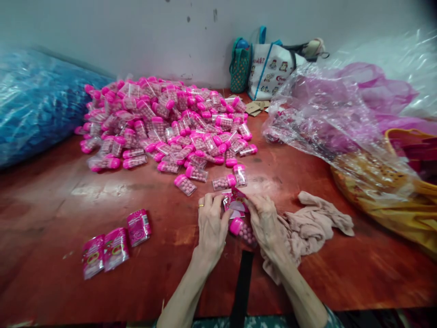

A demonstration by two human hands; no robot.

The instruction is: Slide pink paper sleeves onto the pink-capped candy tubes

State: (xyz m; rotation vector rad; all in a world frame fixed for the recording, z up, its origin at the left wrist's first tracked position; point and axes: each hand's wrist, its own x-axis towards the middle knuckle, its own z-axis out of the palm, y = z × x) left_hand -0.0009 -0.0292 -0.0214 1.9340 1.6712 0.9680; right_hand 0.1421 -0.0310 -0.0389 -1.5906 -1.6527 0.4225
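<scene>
A small pink printed plastic sleeve (238,199) is between my two hands, over the table. My right hand (266,223) pinches its right edge between thumb and fingers. On the other side, the curled fingers and thumb of my left hand (212,223) close on its left edge; a ring is on one finger. Just below the sleeve lies a clear jar of pink balls with a bright pink cap (236,226), partly behind my right hand. Two more such jars, one lying (223,182) and one upright (240,176), are just beyond my fingers.
A large heap of pink-capped jars (164,118) covers the back of the table. Several jars in pink printed sleeves (116,248) lie at left. A beige cloth (307,223) rests beside my right arm. Bags flank the table: blue plastic (37,105) left, clear plastic (317,118) right.
</scene>
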